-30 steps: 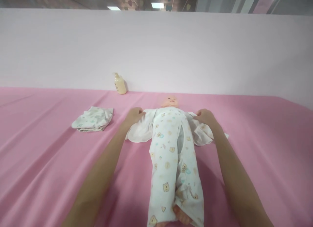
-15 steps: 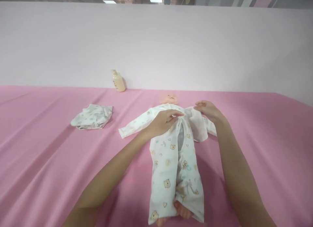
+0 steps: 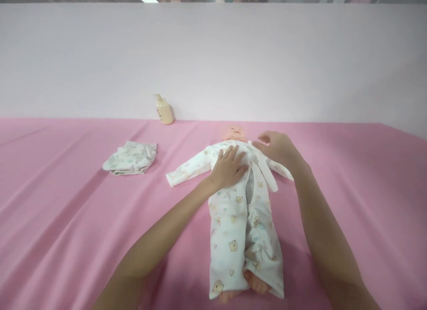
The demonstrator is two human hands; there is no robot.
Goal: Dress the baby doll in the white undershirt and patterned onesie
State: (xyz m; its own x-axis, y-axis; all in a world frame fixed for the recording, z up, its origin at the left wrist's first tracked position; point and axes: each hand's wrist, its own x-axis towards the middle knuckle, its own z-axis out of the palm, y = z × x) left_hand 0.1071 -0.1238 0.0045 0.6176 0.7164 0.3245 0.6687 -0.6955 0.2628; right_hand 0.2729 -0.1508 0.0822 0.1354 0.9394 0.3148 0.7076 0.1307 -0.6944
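Note:
A baby doll (image 3: 235,133) lies on its back, its head at the far end and its bare feet toward me. It wears a white long-sleeved baby romper (image 3: 230,239) with small bear prints, partly open down the front. My left hand (image 3: 229,168) rests on the doll's chest, palm down with fingers spread over the cloth. At the doll's shoulder on the right, my right hand (image 3: 278,150) is bent with thumb and fingers curved at the upper edge of the loose front flap (image 3: 267,172). Its fingertips appear closed on that edge, though the contact is partly hidden.
A folded white printed garment (image 3: 131,158) lies to the left on the pink sheet (image 3: 66,203). A cream pump bottle (image 3: 164,112) stands at the back against a pale wall (image 3: 213,61).
My left hand has turned palm down and flattened onto the chest. My right hand has moved slightly left, and the front flap, spread out to the right before, is now drawn inward and narrower.

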